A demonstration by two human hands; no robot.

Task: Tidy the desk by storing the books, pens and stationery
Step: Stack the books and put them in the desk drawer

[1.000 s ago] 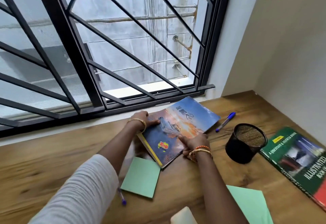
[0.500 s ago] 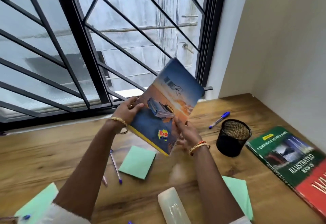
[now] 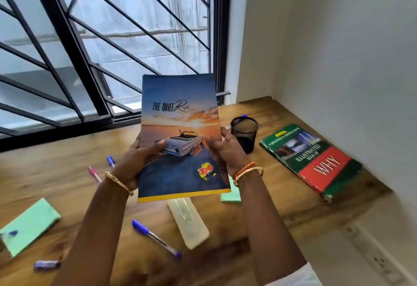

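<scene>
Pinching the thin notebook (image 3: 180, 137) upright by its side edges, left hand (image 3: 140, 159) and right hand (image 3: 225, 152) could let it sag or slip onto the pens (image 3: 155, 238) at lower centre.

Gold bangles (image 3: 119, 183) circle both wrists; orange thread bracelet (image 3: 243, 169) right.

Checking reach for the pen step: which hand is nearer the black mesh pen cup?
Right. The right hand, gripping the notebook's right edge, sits just beside the mesh cup; the left hand holds the far edge.
</scene>
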